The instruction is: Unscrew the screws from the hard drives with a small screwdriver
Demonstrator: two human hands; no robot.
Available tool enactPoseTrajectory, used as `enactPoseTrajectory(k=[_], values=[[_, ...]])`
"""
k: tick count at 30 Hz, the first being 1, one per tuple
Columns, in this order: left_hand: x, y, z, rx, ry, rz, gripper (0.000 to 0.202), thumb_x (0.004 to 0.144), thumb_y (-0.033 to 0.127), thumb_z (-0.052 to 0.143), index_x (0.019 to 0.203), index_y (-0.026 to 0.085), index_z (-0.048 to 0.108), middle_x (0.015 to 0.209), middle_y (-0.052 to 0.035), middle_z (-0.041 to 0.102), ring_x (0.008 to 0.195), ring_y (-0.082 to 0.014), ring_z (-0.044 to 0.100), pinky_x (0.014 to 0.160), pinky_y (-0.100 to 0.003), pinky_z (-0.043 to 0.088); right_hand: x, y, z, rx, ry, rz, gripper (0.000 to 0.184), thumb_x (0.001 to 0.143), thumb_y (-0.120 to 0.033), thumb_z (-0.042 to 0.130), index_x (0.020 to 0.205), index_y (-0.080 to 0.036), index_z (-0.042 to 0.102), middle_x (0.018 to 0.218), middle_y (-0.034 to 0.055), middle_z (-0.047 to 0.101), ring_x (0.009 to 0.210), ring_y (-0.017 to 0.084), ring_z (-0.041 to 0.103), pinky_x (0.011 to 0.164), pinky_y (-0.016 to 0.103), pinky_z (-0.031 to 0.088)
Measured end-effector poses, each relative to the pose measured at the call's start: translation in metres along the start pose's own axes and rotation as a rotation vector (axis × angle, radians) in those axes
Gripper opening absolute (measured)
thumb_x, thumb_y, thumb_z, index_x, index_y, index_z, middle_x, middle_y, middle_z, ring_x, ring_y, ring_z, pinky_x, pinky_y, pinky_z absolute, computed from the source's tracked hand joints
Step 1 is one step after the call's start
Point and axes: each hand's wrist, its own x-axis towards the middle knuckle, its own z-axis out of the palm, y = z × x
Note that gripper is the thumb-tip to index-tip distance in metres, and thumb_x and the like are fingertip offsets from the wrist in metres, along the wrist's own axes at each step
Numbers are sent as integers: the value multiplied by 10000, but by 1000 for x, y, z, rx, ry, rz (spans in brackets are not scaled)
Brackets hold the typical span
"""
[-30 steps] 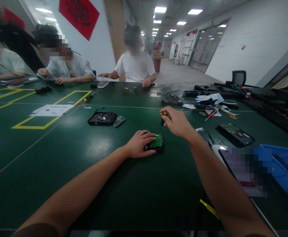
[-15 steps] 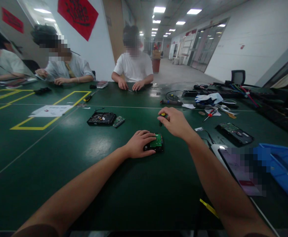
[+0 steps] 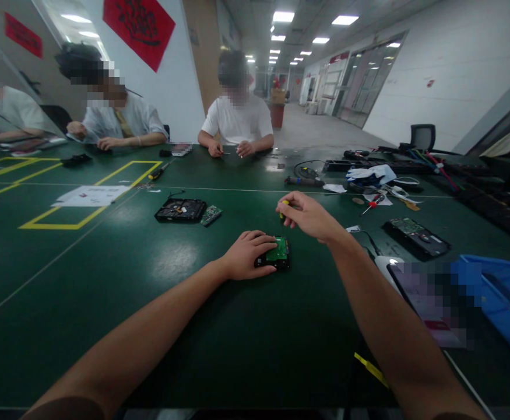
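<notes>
Our left hand [image 3: 245, 256] grips the flat, rectangular black hard drive [image 3: 280, 253] from its left end, fingers across its green face, on the glossy table [image 3: 298, 332]. Our right hand [image 3: 303, 216] pinches a yellow-handled screwdriver [image 3: 283, 212] above it; we cannot tell what the blue plastic tray [image 3: 503, 291] holds.

Holds a hard drive [image 3: 280, 252] against the green table [image 3: 185, 303] with the left hand [image 3: 246, 256]. Grips a screwdriver [image 3: 285, 202] at its far edge with the right hand [image 3: 306, 216].
</notes>
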Motion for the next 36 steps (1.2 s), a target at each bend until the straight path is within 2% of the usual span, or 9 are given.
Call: enactPoseTrajectory(k=[4, 7, 10, 14, 20, 26, 28, 31, 36], values=[[0, 1, -1, -4, -5, -1, 679, 918, 647, 620, 1476, 266, 548, 1513, -98, 562, 1385, -374, 468, 1144, -583, 352, -5, -10, -3, -54, -61, -2, 193, 982, -397, 606, 1021, -214, 655, 841, 23, 658, 678, 141, 589, 594, 270, 482], [0, 1, 0, -8, -4, -1, 674, 921, 645, 618, 1475, 267, 547, 1513, -98, 560, 1387, -371, 470, 1143, -578, 355, -6, -14, -6, -81, -69, 15, 201, 995, -372, 572, 1072, -227, 689, 806, 19, 644, 670, 148, 579, 564, 268, 451], [-1, -1, 1, -10, -2, -3, 680, 913, 644, 629, 1475, 269, 547, 1513, -98, 561, 1381, -371, 473, 1138, -578, 359, -5, -12, -9, -83, -69, 30, 232, 996, -326, 537, 1132, -233, 700, 894, 40, 685, 672, 149, 592, 550, 273, 448], [-1, -1, 1, -6, -9, -2, 685, 914, 641, 630, 1476, 259, 545, 1522, -95, 555, 1383, -369, 467, 1140, -574, 355, -1, -6, -10, -78, -21, 29, 230, 977, -267, 512, 1098, -220, 702, 1040, 63, 714, 657, 136, 598, 566, 284, 479], [-1, 0, -1, -9, -11, -5, 679, 918, 647, 622, 1474, 264, 550, 1521, -98, 555, 1385, -373, 468, 1142, -575, 352, -2, -9, -7, -73, 14, 68, 142, 987, -289, 535, 1010, -200, 644, 804, 44, 664, 634, 161, 631, 577, 298, 525], [0, 0, -2, -12, -11, -1, 681, 912, 641, 631, 1476, 269, 546, 1514, -99, 561, 1384, -371, 470, 1142, -574, 357, -4, -9, -6, -29, -3, 87, 124, 1001, -305, 533, 1028, -210, 607, 778, 23, 650, 648, 164, 668, 543, 270, 523], [0, 1, -1, -16, -11, -2, 681, 910, 637, 636, 1478, 273, 545, 1510, -101, 564, 1380, -373, 475, 1139, -579, 360, -2, -6, -6, -13, -1, 87, 143, 1009, -301, 514, 1076, -211, 603, 818, 32, 669, 642, 163, 674, 531, 271, 519], [0, 0, -1, -18, -3, -1, 681, 905, 633, 643, 1476, 274, 547, 1500, -103, 572, 1372, -374, 482, 1134, -583, 362, 1, -2, -7, 12, 50, 97, 159, 999, -270, 510, 1123, -213, 591, 983, 71, 708, 646, 156, 679, 545, 286, 530], [0, 0, 0, -10, 4, 5, 675, 909, 635, 638, 1468, 267, 550, 1505, -99, 568, 1372, -363, 482, 1136, -575, 363, 3, -1, -7, 6, 69, 127, 131, 991, -292, 514, 1043, -207, 599, 1101, 94, 725, 653, 141, 648, 550, 282, 494]])
